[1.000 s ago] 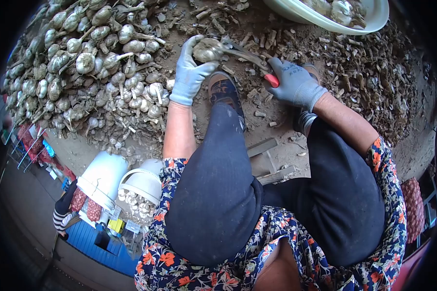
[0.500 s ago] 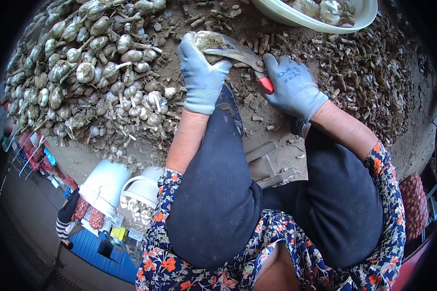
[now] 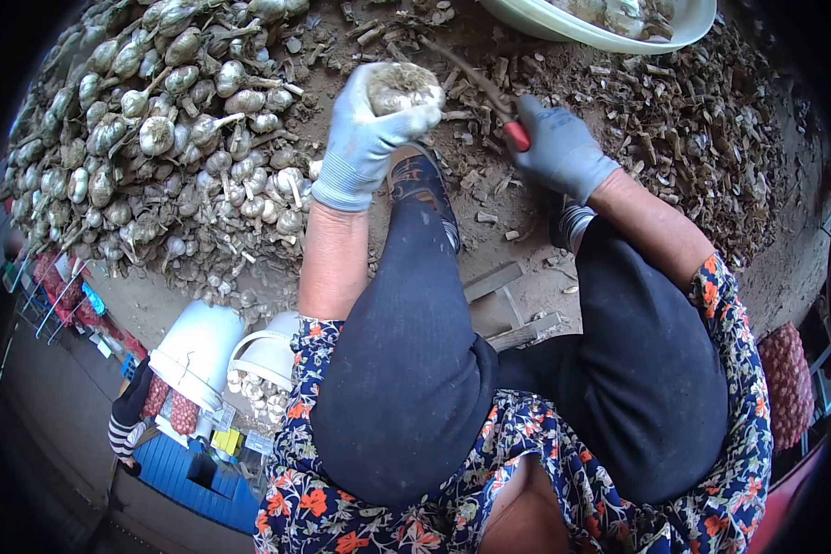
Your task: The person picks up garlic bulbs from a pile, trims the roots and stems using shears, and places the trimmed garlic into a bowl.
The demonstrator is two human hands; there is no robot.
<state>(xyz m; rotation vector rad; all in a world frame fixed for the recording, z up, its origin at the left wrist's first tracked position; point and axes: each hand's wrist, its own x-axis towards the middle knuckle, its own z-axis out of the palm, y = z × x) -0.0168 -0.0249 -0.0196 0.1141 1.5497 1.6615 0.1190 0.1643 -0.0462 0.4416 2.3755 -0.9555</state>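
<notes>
In its grey-blue glove, my left hand is closed around a garlic bulb, whose tangled roots face up toward me. My right hand, gloved the same way, grips pruning shears with a red handle. Their blades point up and to the left, apart from the bulb, and look like one narrow strip from this angle. A short stalk seems to stick out beside the fingers of my left hand.
A large heap of garlic with stalks lies on the left. Cut stalk pieces cover the ground on the right. A pale basin holds bulbs at the top. White buckets stand lower left, and a person is beyond them.
The shears have come away from the bulb and turned, so their spread blades now look like a narrow strip. My left hand has tilted the bulb so its roots face up.
</notes>
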